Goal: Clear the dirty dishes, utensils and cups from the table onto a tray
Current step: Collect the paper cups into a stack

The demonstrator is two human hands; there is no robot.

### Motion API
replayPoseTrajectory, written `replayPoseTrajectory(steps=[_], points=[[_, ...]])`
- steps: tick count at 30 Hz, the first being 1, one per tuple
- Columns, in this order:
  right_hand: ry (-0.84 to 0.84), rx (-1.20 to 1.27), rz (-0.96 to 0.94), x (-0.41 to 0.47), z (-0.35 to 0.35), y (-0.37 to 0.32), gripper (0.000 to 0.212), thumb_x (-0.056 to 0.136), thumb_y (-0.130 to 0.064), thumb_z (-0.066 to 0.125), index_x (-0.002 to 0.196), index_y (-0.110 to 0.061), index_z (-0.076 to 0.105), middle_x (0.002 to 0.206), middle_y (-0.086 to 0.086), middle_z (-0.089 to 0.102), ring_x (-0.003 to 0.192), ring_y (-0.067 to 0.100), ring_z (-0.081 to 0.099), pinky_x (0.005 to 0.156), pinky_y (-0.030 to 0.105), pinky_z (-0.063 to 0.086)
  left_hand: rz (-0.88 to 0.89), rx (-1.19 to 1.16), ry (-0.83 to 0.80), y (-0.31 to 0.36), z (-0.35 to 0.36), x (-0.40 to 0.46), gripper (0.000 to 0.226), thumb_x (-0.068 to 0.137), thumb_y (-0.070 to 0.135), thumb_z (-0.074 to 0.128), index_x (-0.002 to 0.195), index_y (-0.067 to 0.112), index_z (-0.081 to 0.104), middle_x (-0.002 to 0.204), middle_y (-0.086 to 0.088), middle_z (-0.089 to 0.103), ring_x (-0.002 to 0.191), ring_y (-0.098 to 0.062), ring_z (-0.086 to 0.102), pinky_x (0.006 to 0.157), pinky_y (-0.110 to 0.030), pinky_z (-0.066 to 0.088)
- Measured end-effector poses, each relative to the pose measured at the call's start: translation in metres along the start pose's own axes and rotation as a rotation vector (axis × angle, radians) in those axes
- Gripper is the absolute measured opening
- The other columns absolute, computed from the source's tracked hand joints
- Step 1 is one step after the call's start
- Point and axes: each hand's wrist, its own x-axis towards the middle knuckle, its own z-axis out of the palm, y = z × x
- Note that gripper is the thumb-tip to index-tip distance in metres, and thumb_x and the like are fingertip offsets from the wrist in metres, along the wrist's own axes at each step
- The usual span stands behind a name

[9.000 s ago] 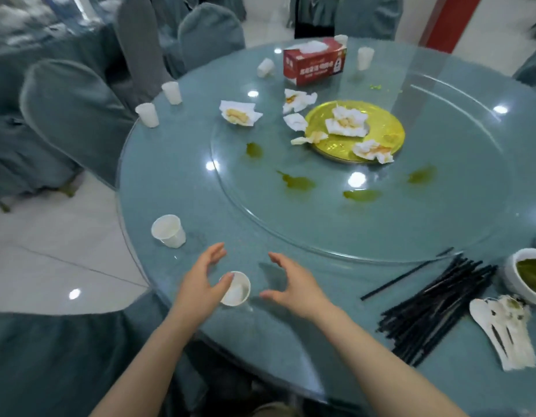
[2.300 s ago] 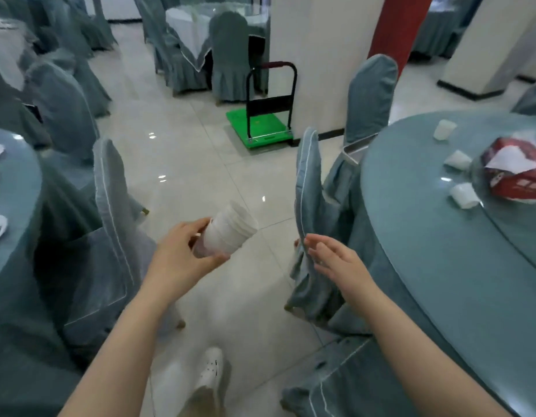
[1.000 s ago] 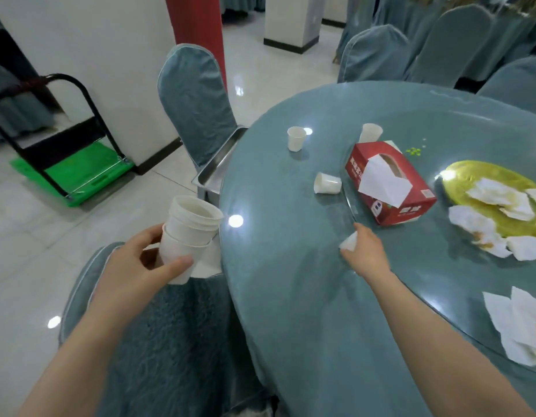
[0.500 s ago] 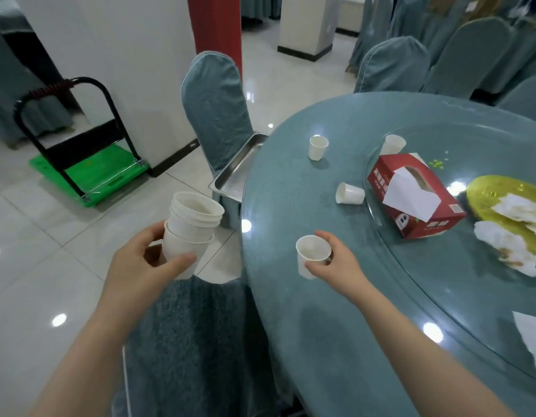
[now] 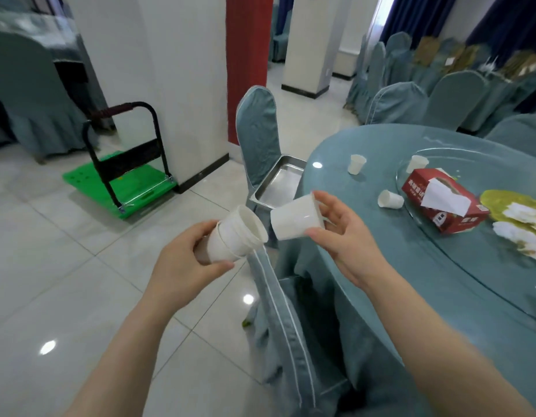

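Observation:
My left hand (image 5: 182,266) grips a stack of white paper cups (image 5: 235,236), tilted with its mouth toward the right. My right hand (image 5: 342,236) holds a single white paper cup (image 5: 293,221) on its side, base pointing at the stack's mouth, a small gap between them. Both are off the table's left edge, above a chair. A metal tray (image 5: 280,183) rests on a chair seat by the round table (image 5: 426,266). On the table stand two upright cups (image 5: 357,164) (image 5: 416,164), and a third cup (image 5: 390,199) lies on its side.
A red tissue box (image 5: 441,200) sits on the glass turntable beside a yellow plate (image 5: 501,203) with crumpled napkins (image 5: 522,233). Covered chairs (image 5: 257,136) ring the table. A green platform cart (image 5: 122,179) stands by the white pillar on the tiled floor.
My right hand lifted the cup off the table, tipped it sideways and brought it left toward the stack. My left hand tilted the stack toward it.

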Motion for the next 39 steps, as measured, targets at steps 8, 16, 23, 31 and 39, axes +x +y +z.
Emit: replayPoseTrajectory(steps=[8,16,23,31,39], points=[[-0.315,-0.271,0.065,0.014,0.103,-0.008,0.074,0.061,-0.024,0.083,0.127,-0.038,0.052,0.121,-0.015,0.062,0.113,0.008,0.061,0.089,0.026,0.053,0.054,0.198,0.018,-0.030,-0.061,-0.020,0.069,0.061,0.030,0.084,0.123,0.039,0.055,0.111,0.021,0.057,0.098,-0.003,0.052,0.079,-0.018,0.038],[-0.495,-0.341,0.107,0.056,0.164,0.001,0.063,0.083,-0.021,0.072,0.139,-0.028,0.043,0.129,-0.015,0.057,0.115,0.000,0.057,0.091,0.017,0.048,0.012,0.271,0.062,-0.064,-0.111,-0.008,0.068,0.061,0.034,0.082,0.123,0.040,0.055,0.111,0.023,0.056,0.096,0.000,0.051,0.073,-0.009,0.033],[-0.482,-0.329,0.086,0.149,0.183,0.027,0.057,0.081,-0.019,0.074,0.130,-0.035,0.049,0.125,-0.013,0.059,0.113,0.000,0.058,0.093,0.020,0.049,0.006,0.341,0.070,-0.095,-0.130,0.072,0.069,0.062,0.036,0.082,0.124,0.040,0.054,0.108,0.024,0.054,0.094,-0.002,0.049,0.072,-0.012,0.033],[-0.227,-0.196,0.139,0.282,0.136,0.060,0.033,0.093,-0.020,0.057,0.123,-0.033,0.052,0.127,-0.012,0.060,0.117,0.001,0.056,0.097,0.022,0.046,0.015,0.335,0.018,-0.125,-0.125,0.236,0.067,0.062,0.035,0.083,0.122,0.039,0.054,0.105,0.026,0.054,0.094,-0.003,0.052,0.074,-0.020,0.038],[0.108,-0.242,0.200,0.352,0.051,0.094,0.031,0.090,-0.008,0.062,0.109,-0.032,0.061,0.112,-0.010,0.069,0.107,0.006,0.063,0.095,0.024,0.048,0.042,0.116,-0.179,-0.136,-0.066,0.382,0.062,0.059,0.029,0.085,0.113,0.042,0.056,0.104,0.025,0.061,0.096,0.003,0.057,0.074,-0.015,0.041]])
